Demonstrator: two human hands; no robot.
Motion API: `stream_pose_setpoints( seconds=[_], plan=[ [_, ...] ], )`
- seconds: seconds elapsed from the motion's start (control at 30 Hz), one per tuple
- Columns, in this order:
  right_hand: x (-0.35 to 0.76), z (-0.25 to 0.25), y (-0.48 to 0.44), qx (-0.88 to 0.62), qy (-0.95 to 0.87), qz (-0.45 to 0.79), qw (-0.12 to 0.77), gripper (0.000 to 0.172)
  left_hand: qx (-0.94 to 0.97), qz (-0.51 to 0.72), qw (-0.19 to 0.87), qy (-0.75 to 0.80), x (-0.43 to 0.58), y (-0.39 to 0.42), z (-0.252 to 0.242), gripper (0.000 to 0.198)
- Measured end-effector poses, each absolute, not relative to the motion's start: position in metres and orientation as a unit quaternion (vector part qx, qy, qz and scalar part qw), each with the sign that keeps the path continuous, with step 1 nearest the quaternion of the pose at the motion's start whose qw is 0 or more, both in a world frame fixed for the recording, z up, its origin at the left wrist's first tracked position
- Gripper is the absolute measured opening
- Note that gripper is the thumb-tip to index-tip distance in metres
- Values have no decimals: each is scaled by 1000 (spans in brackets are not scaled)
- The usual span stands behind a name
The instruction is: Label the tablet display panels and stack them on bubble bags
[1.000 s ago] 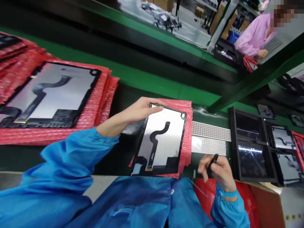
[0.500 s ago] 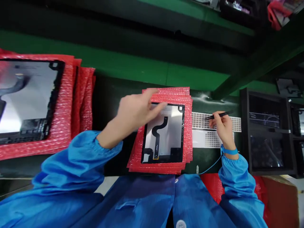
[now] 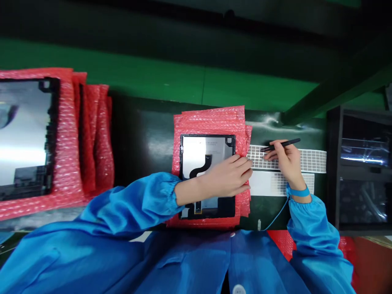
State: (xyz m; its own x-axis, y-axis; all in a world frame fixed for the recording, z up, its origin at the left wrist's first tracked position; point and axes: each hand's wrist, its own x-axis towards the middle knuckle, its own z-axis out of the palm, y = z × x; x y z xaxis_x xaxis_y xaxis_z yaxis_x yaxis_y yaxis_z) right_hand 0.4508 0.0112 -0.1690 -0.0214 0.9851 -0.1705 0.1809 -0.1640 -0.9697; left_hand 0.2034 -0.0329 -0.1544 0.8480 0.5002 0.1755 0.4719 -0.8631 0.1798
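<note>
A display panel point(image 3: 202, 151) with a black flex cable lies face down on a stack of red bubble wrap point(image 3: 211, 120) in front of me. My left hand point(image 3: 228, 177) rests across the panel's right side, fingers curled loosely at its edge, reaching toward the sticker sheets. My right hand point(image 3: 283, 161) pinches black tweezers point(image 3: 280, 144) whose tips touch the upper sheet of small grid stickers point(image 3: 309, 160). A second, partly used sticker sheet point(image 3: 266, 183) lies just below it.
At the left, another panel point(image 3: 24, 134) sits on a bigger pile of red bubble wrap point(image 3: 92, 134). A black tray holding panels point(image 3: 361, 163) stands at the right. A green conveyor edge point(image 3: 153, 81) runs behind. A blue wrist strap cord point(image 3: 275, 216) hangs from my right wrist.
My left hand moved from the panel's top-left corner down and right across it to its right edge. My right hand stayed at the sticker sheet, tweezers on the upper strip. The view shifted left.
</note>
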Motion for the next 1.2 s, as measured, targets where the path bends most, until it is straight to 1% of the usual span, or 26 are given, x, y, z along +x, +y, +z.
stream_pose_setpoints(
  seconds=[0.13, 0.27, 0.43, 0.57, 0.87, 1.07, 1.2],
  plan=[
    [452, -161, 8, -588, -502, 485, 409, 46, 955, 115, 74, 264, 191, -37, -154, 48],
    [435, -157, -1, -583, -519, 477, 404, 37, 949, 138, 58, 276, 188, -43, -156, 50],
    [417, -169, -9, -568, -549, 488, 370, 32, 947, 134, 55, 287, 190, -47, -154, 49],
    [418, -176, -10, -577, -576, 465, 347, 28, 946, 138, 58, 289, 191, -48, -153, 50],
    [418, -172, -9, -587, -608, 428, 321, 26, 944, 146, 55, 291, 192, -49, -152, 46],
    [417, -172, -7, -589, -579, 451, 338, 29, 943, 164, 58, 284, 193, -48, -153, 45],
    [417, -172, -6, -583, -590, 448, 334, 28, 945, 151, 46, 285, 193, -47, -154, 43]
  ],
)
